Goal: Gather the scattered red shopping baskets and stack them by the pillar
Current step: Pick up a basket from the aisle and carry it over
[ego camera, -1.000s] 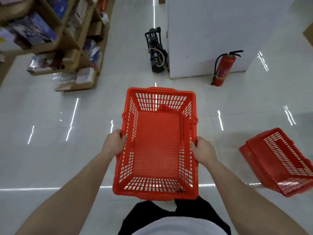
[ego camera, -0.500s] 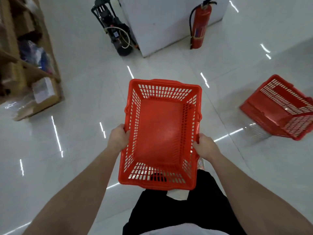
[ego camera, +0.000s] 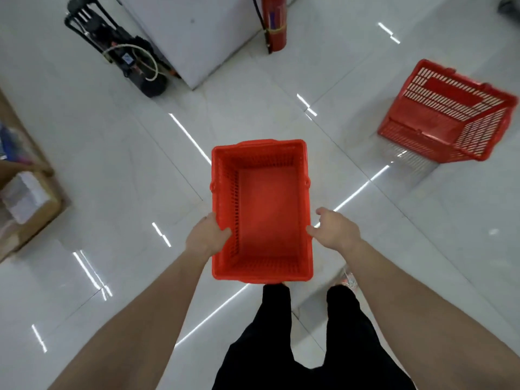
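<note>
While one red basket (ego camera: 261, 209) is gripped at its left rim by the left hand (ego camera: 206, 237), thumb hooked inside the wall, the right hand (ego camera: 334, 230) is seen just beside the right rim with fingers loose and nothing held. The basket is kept upright and low between the two hands, over the glossy floor (ego camera: 112, 153); whether it already rests on the tiles cannot be told. Nothing is carried in it.

A second basket (ego camera: 447, 114) is shown tipped on its side, well ahead of and to the right of the right hand, its open mouth turned away from the hands and nothing visible inside. The white pillar (ego camera: 191, 32) is set well ahead of the left hand, with a fire extinguisher (ego camera: 274, 26) just beside it and a black trolley (ego camera: 123, 52) trailing a pale cord against its other face.

With only one side held, the basket could be tilted or dropped if lifted without the right hand being brought back to the rim. The stack could be started short of the pillar if the basket is left here. The tipped basket would have to be righted before nesting, or the pair could jam. Near the pillar, the extinguisher could be knocked over or the cord snagged by a careless swing.
</note>
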The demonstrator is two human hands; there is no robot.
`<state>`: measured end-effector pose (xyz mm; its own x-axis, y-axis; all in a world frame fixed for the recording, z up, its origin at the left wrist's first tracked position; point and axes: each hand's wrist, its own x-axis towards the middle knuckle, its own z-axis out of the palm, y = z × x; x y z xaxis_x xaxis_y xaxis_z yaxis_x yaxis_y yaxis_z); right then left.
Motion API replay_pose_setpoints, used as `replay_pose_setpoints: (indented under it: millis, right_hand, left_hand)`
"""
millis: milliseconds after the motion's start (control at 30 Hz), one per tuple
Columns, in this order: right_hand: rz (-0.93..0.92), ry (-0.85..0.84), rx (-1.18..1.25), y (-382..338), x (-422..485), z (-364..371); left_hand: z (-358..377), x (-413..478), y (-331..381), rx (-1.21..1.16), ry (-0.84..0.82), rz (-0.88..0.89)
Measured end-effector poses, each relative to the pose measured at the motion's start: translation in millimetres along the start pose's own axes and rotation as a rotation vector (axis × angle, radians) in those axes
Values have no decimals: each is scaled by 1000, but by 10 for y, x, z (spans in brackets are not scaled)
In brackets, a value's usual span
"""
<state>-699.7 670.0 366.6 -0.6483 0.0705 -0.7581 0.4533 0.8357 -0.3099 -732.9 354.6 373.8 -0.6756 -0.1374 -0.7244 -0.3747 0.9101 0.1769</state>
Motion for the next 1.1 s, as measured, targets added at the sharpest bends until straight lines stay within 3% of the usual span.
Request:
replay_pose_setpoints:
  millis: [133, 300, 667, 900, 1100]
  right_hand:
    - [-29, 100, -144, 153, -330, -538]
    - [83, 223, -182, 940, -911, -1362]
    - [339, 478, -15, 3047, -2030, -3116]
    - [411, 491, 61, 3649, -1836, -3572]
    - [468, 438, 46, 4073, -1120, -4073]
  left_hand:
    - [-59, -407, 576, 229, -21, 111]
    - [-45, -963, 1709, 374, 58, 254]
    - [157, -1913, 4557, 339, 141, 575]
    - [143, -1843, 5660, 419, 159, 655]
    - [161, -1079, 6398, 485, 111, 619]
